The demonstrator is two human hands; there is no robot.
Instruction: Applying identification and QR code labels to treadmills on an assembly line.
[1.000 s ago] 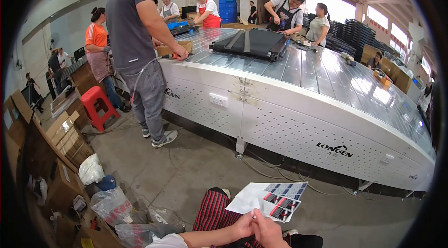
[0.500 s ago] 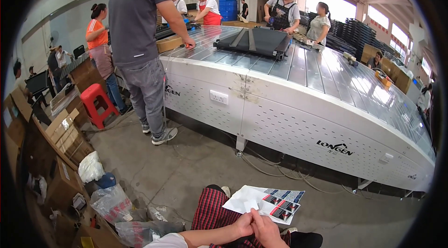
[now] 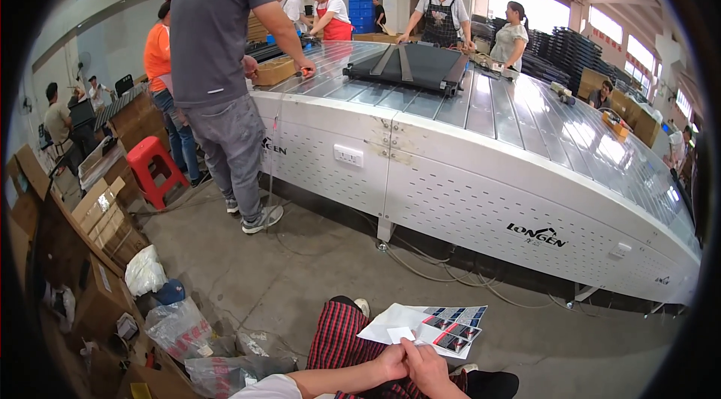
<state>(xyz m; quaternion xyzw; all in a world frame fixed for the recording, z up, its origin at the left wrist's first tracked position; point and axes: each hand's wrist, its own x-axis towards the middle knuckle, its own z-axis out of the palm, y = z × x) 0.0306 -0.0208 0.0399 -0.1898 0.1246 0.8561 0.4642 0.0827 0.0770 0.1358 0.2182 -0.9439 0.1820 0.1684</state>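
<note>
The long white conveyor table (image 3: 481, 181) with the slatted metal top is the landmark. At the left part of its near side stands a co-worker in a dark grey shirt (image 3: 218, 31), and on its top lies a flat black unit (image 3: 405, 64) with two strips across it. A red stool (image 3: 155, 172) stands left of the conveyor table. On the near side of the conveyor table, well apart from it, is the printed sheet (image 3: 435, 327), spread just beyond the wearer's hands. The left hand (image 3: 392, 362) and right hand (image 3: 428, 370) are together there, the right pinching the lower edge of a small white slip (image 3: 400, 334) in front of the sheet; whether the left's fingers also close on it, I cannot tell.
</note>
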